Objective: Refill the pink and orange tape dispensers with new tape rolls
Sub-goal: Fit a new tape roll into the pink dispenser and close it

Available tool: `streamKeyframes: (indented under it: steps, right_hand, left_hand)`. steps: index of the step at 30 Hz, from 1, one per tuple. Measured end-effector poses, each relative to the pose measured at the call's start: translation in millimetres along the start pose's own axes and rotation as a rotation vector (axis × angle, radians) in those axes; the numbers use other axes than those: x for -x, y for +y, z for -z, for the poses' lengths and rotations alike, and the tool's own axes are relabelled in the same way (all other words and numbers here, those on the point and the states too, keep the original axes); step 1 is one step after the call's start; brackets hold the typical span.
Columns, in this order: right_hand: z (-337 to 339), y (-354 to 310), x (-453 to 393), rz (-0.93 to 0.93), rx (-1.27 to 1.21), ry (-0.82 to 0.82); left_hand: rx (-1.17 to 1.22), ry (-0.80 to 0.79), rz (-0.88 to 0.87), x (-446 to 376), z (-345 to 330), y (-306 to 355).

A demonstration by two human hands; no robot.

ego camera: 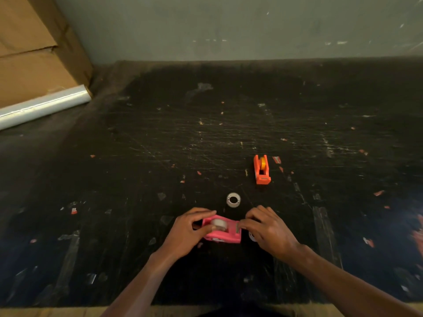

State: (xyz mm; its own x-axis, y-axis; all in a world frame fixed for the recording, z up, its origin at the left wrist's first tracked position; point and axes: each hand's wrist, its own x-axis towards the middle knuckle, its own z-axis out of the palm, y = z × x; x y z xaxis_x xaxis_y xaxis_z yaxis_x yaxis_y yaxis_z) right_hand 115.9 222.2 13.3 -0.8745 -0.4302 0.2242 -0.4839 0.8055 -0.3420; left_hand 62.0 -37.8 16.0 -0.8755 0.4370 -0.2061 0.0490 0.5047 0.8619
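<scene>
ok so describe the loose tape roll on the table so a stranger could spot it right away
On the scratched black table, look just beyond the pink dispenser. The loose tape roll lies flat there, nearer than the orange dispenser. It is a small clear ring, the only roll outside a dispenser.

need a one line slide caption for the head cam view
Both hands, left and right, grip the pink tape dispenser; the orange dispenser and a loose clear roll wait beyond.

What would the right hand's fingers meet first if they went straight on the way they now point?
The right hand points leftward, fingers already at the cutter end of the pink dispenser. Going on, they would likely meet the tape roll seated in it, then the left hand.
</scene>
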Motion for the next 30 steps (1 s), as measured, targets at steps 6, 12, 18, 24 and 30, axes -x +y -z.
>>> streamKeyframes:
  steps: [6, 12, 18, 24, 30]
  right_hand:
    - [-7, 4, 8, -0.037, -0.023, 0.004]
    - [-11, 5, 13, -0.040, -0.012, -0.005]
    - [-16, 2, 29, -0.127, -0.001, -0.020]
    - [-7, -7, 29, -0.159, 0.015, -0.071]
    - [8, -17, -5, -0.197, -0.103, -0.071]
  left_hand:
    - [0.004, 0.002, 0.000, 0, 1, 0]
    - [-0.012, -0.005, 0.015, -1, 1, 2]
    - [0.013, -0.002, 0.034, 1, -1, 2]
    - [0.009, -0.011, 0.019, 3, -1, 1]
    - [0.013, 0.089, -0.043, 3, 0, -6]
